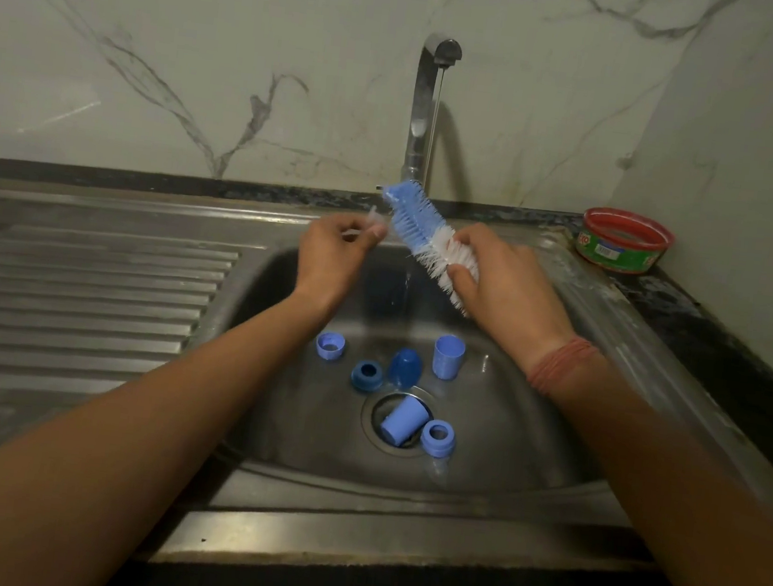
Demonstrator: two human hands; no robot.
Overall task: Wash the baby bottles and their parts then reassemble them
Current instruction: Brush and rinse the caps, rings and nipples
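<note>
I note the tap point(424, 104) behind the sink point(527, 434), draining board point(86, 287) left, tub point(625, 241) on the counter point(708, 329) right. Caps point(448, 356) and rings point(438, 438) lie in the basin around the drain point(372, 423); brush point(422, 234) above them.

Brush point(422, 234): blue bristles at the tip, white toward the handle. Caps point(448, 356) and rings point(367, 376) in the steel-grey sink point(527, 434): blue throughout. Tub point(625, 241): red rim, green label; wall point(206, 79): white marble, grey veining.
</note>
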